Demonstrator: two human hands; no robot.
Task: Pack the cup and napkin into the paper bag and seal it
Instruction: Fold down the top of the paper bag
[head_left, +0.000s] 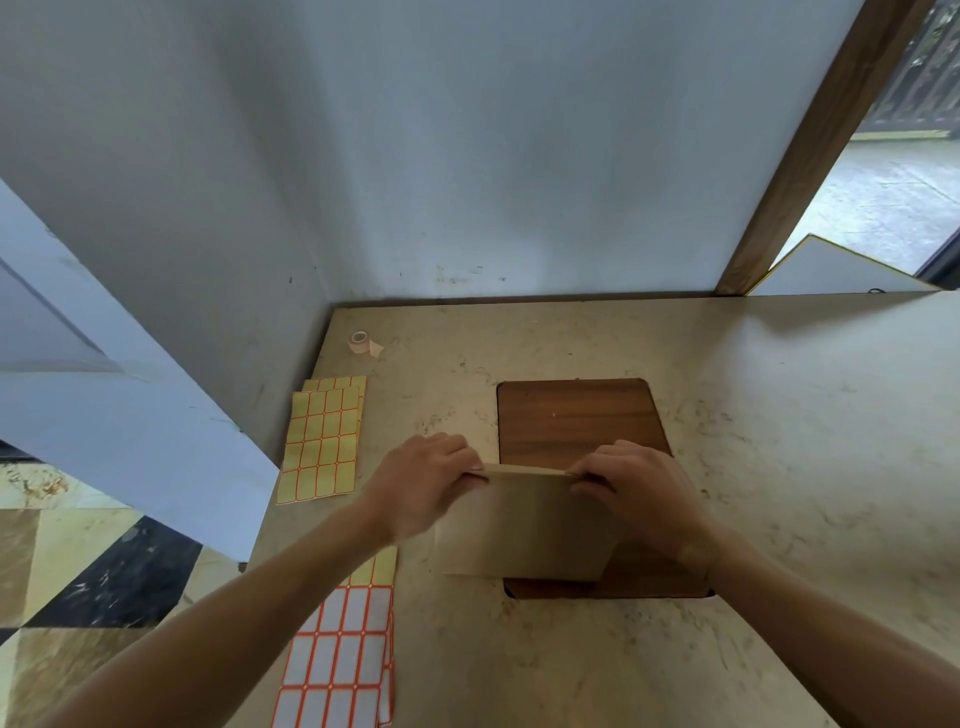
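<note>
A brown paper bag (524, 525) stands on the near part of a dark wooden board (576, 421), its top edge pressed flat. My left hand (423, 483) pinches the left end of that top edge. My right hand (641, 493) pinches the right end. Neither a cup nor a napkin is in view; the bag's inside is hidden.
The beige table (779, 467) meets a wall at the back and drops off at its left edge. Yellow label sheets (322, 441) lie at the left, white label sheets (343, 660) nearer me. A small roll of tape (361, 343) sits at the back left corner.
</note>
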